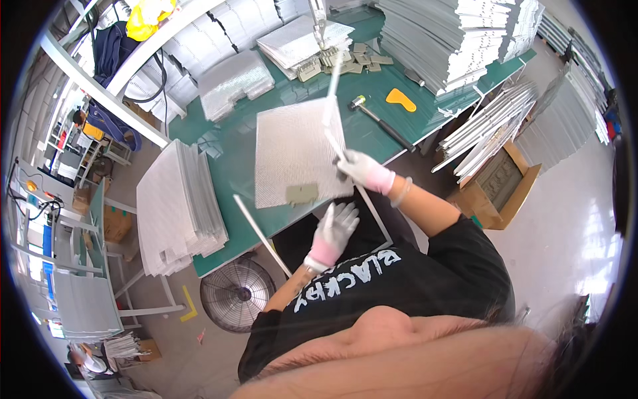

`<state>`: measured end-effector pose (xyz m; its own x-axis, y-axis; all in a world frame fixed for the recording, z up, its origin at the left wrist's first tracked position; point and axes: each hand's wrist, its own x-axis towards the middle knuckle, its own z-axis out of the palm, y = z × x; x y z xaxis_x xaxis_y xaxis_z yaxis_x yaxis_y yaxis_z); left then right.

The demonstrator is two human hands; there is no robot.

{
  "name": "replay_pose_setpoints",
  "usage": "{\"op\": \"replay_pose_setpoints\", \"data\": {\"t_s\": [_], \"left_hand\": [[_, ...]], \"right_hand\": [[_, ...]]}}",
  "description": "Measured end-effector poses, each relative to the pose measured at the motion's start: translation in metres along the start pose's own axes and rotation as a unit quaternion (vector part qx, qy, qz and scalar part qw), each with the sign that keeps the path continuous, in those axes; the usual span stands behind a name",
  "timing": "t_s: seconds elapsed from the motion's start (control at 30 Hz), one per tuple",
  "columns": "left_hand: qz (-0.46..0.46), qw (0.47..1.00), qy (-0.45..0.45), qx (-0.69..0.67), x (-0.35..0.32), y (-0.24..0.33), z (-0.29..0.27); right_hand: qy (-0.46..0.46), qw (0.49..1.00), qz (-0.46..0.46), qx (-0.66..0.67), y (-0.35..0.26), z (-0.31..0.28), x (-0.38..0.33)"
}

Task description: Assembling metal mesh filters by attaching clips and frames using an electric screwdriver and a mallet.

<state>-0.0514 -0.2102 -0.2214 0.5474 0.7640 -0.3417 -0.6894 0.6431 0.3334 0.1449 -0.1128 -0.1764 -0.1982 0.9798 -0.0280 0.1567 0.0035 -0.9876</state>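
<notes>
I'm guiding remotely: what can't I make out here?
In the head view:
Right hand: exact grip at the white strip, blurred.
Mesh panel: part of right edge, behind that hand.
Fan: lower right rim, behind the sleeve.
Metal fixture: top, cut off by picture edge.

I watch through one feed, the left of two fisheye cameras worn side by side on the head. It looks steeply down and forward over the green counter (229, 156), upright and unmirrored. It sits so near the wearer that the black T-shirt (458, 272) looms large along the lower edge, while the left hand (333, 231) and right hand (364, 171) fall mid-view. My wide circle takes in the floor fan (249, 276) from above and bends straight edges toward its dark rim.
</notes>
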Motion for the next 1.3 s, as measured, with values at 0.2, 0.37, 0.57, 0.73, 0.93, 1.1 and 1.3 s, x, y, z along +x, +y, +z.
{"op": "replay_pose_setpoints", "data": {"t_s": [0.2, 0.37, 0.57, 0.73, 0.93, 1.1, 1.3], "left_hand": [[0.163, 0.98, -0.084, 0.076, 0.061, 0.009, 0.046], [0.224, 0.942, -0.159, 0.194, 0.172, 0.072, -0.011], [0.335, 0.838, -0.07, 0.426, 0.178, 0.059, 0.021], [0.235, 0.963, -0.046, 0.122, 0.176, 0.055, 0.035], [0.157, 0.976, -0.1, 0.114, 0.138, 0.037, 0.062], [0.065, 0.99, -0.098, 0.079, 0.035, 0.041, 0.059], [0.418, 0.494, 0.265, 0.714, -0.015, 0.185, -0.029]], "right_hand": [[0.146, 0.984, -0.099, 0.009, 0.006, 0.016, -0.068], [0.002, 0.94, 0.007, 0.34, 0.011, 0.025, -0.05], [0.019, 0.932, 0.037, 0.361, 0.02, 0.017, -0.052], [0.036, 0.977, 0.034, 0.206, 0.009, 0.009, -0.042], [0.071, 0.997, -0.025, 0.008, -0.002, -0.034, 0.041], [-0.067, 0.992, 0.095, 0.056, -0.004, -0.041, 0.078], [-0.105, 0.948, 0.085, 0.288, -0.001, -0.034, 0.073]]}}
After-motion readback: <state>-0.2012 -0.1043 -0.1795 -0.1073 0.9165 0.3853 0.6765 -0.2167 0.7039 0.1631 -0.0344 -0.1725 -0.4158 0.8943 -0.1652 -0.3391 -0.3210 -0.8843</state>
